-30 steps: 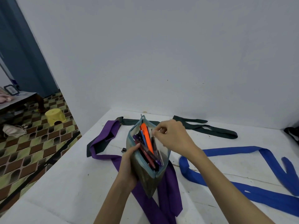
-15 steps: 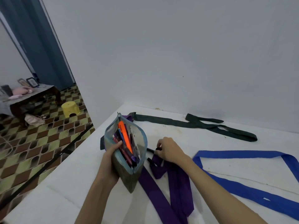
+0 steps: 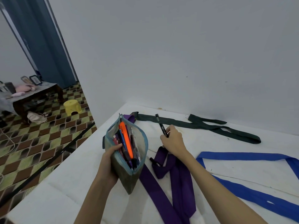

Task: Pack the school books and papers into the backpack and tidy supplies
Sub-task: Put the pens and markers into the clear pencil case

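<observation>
Left hand (image 3: 108,160) grips the open pencil case (image 3: 129,152) upright near the white surface's (image 3: 64,188) left edge, its mouth running 11 to 5 o'clock. Right hand (image 3: 174,140) pinches a black pen (image 3: 161,126), its long axis pointing toward 11 o'clock, above the purple strap (image 3: 163,189). Bare surface lies at 7 o'clock.

You are standing in a lived-in home: a plain pale painted wall (image 3: 161,54) is rising behind the white surface (image 3: 53,196) you are working over, and to your left a brown-and-yellow patterned tile floor (image 3: 37,139) is running past a blue door (image 3: 40,38); a low dark wooden table (image 3: 37,96) is carrying small picture frames (image 3: 34,79) and a pink soft toy (image 3: 24,88), with a small yellow plastic stool (image 3: 72,107) sitting beside it
</observation>
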Motion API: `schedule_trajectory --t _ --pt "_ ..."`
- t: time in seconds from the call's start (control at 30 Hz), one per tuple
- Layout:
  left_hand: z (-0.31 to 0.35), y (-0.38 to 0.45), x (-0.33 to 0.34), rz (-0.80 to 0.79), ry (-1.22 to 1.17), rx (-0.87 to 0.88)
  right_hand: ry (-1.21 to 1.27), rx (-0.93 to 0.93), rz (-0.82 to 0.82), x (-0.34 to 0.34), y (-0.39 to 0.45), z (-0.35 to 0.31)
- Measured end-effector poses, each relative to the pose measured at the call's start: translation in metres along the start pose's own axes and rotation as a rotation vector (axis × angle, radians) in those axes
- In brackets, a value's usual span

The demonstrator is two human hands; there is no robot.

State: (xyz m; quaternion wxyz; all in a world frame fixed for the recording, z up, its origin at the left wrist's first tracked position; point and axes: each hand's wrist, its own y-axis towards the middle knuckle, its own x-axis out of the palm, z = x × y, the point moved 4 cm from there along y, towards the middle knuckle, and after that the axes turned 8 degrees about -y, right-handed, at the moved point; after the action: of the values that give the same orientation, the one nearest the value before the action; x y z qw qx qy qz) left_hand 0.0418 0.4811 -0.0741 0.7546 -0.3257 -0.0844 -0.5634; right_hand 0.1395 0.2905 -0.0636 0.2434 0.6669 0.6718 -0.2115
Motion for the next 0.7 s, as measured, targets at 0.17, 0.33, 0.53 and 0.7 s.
schedule_trajectory --t 0.17,0.33,0.53,0.7 --pt "0.005 0.002 0.000 -0.018 0.008 0.001 -0.181 0.022 -0.127 0.011 -0.010 -0.002" --pt "0.021 0.004 -0.004 -0.022 0.021 0.037 -0.435 -0.051 -0.331 0.035 -0.022 0.009" --pt "0.028 0.006 -0.010 0.026 0.012 0.044 -0.427 -0.038 -0.215 0.029 -0.020 0.019" --pt "0.016 0.005 -0.002 0.013 0.008 0.008 -0.045 0.108 -0.025 -0.021 -0.006 0.014"
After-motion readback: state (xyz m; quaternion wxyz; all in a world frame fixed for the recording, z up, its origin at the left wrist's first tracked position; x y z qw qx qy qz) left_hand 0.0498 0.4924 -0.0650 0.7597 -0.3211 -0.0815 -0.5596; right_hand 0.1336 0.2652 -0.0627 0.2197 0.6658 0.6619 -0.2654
